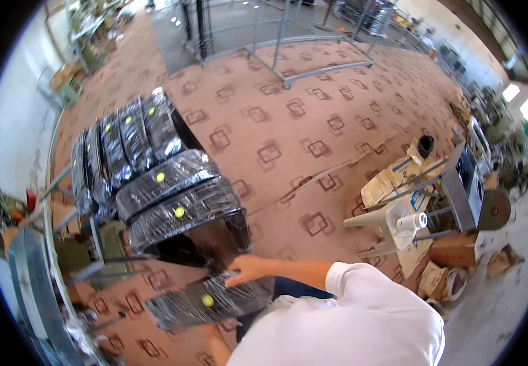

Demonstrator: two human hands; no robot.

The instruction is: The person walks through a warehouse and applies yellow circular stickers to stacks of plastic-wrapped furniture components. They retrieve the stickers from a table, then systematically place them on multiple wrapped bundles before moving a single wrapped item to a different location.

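A black tire-shaped bundle in clear plastic film (181, 308), with a round yellow-green sticker, is held low in front of my body. My right hand (247, 269) grips its upper edge, fingers curled over the film. My left forearm reaches down behind the bundle's lower side, where my left hand and its fingers are hidden. Just beyond it stand two similar wrapped bundles (184, 198), close together, the nearer one showing a dark hollow side. Farther left, several more bundles (120, 143) lean side by side in a row, each with a yellow-green sticker.
Metal bars and a frame (62, 177) line the left beside the wall. To the right are a pale plastic stool (386, 226) with a white roll (411, 224) on it, cardboard (392, 177) and a brown carton (453, 251). A grey metal frame (325, 72) stands on the patterned floor (319, 146) ahead.
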